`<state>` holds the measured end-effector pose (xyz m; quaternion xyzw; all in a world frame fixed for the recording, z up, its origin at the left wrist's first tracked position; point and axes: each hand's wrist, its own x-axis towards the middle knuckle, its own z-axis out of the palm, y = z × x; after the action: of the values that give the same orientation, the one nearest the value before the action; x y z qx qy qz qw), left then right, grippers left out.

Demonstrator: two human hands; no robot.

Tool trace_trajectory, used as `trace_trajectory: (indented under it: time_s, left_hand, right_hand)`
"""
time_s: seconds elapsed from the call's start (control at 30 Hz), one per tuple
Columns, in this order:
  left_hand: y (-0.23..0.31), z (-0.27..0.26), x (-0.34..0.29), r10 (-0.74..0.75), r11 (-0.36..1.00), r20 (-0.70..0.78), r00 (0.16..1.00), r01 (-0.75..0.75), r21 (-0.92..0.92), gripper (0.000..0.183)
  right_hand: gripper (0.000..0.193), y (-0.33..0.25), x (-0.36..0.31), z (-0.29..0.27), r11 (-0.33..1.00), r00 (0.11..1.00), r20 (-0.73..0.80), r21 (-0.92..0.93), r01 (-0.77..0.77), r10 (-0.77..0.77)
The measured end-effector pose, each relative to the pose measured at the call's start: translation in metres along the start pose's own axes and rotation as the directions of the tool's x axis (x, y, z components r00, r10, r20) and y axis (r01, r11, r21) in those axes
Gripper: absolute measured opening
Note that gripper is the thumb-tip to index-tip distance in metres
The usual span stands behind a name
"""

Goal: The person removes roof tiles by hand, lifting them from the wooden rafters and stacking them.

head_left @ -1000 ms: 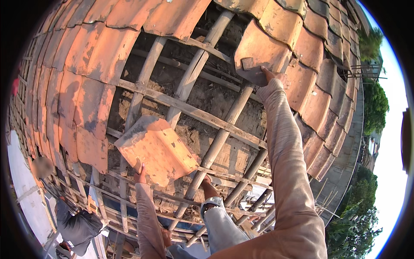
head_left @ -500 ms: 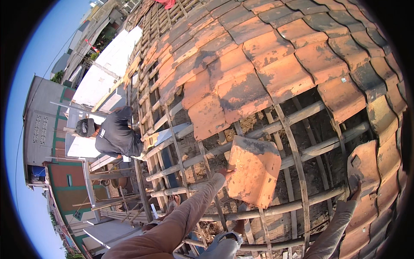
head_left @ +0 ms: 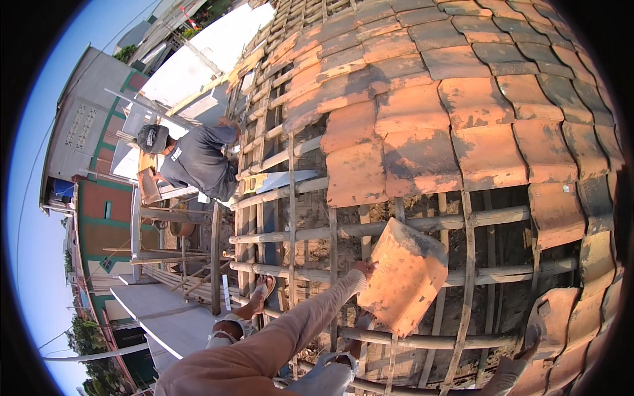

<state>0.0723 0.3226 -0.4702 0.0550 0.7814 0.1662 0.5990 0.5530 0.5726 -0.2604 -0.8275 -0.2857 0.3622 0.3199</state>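
Note:
My left hand (head_left: 364, 269) grips the left edge of a loose clay roof tile (head_left: 408, 274), orange with a dark, worn far end. That tile is tilted over the bare pole battens (head_left: 492, 274). At the lower right, my right hand (head_left: 530, 344) is closed at the edge of another clay tile (head_left: 553, 318), which sits beside the laid rows. Shade hides part of the right fingers. Beyond the gap lie the overlapping rows of roof tiles (head_left: 422, 155), orange with blackened patches.
A co-worker (head_left: 201, 158) in a dark shirt and cap leans over the roof edge at the left. Near this person a handsaw (head_left: 277, 181) lies on the battens. My sandalled foot (head_left: 265, 287) stands among the poles. Open gaps show between the battens, with rubble below.
The view has swung, shifting the roof in the picture. The left hand still holds its tile, now turned slightly. The right hand stays at its tile, and the co-worker's arms have moved.

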Motion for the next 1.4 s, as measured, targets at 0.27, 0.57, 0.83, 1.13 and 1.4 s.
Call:
trace_trajectory:
  time_s: [0.27,0.57,0.83,1.13,1.4]
  left_hand:
    - [0.012,-0.018,-0.028,0.015,0.983,0.009,1.000,-0.014,-0.181,0.072]
    - [-0.019,0.000,0.017,0.159,0.984,-0.154,0.975,-0.169,-0.057,0.067]
    - [-0.018,-0.006,0.025,0.056,0.992,-0.017,0.998,-0.053,0.114,0.060]
    - [-0.017,0.007,0.033,0.072,0.994,-0.042,0.997,-0.068,0.084,0.060]
    - [-0.022,-0.005,0.015,0.284,0.958,-0.051,0.957,-0.286,-0.019,0.063]
  right_hand:
    - [0.068,0.019,0.000,0.010,0.845,0.893,0.050,-0.302,0.441,-0.448]
    - [0.088,0.007,-0.048,0.073,0.784,0.831,0.193,-0.275,0.556,-0.522]
    - [0.068,0.006,-0.025,0.066,0.948,0.948,0.087,-0.059,0.312,-0.307]
    - [0.038,0.025,-0.021,0.071,0.931,0.968,0.142,0.332,0.152,-0.208]
    - [0.035,0.081,-0.189,0.000,0.949,0.979,0.080,0.242,-0.204,0.190]
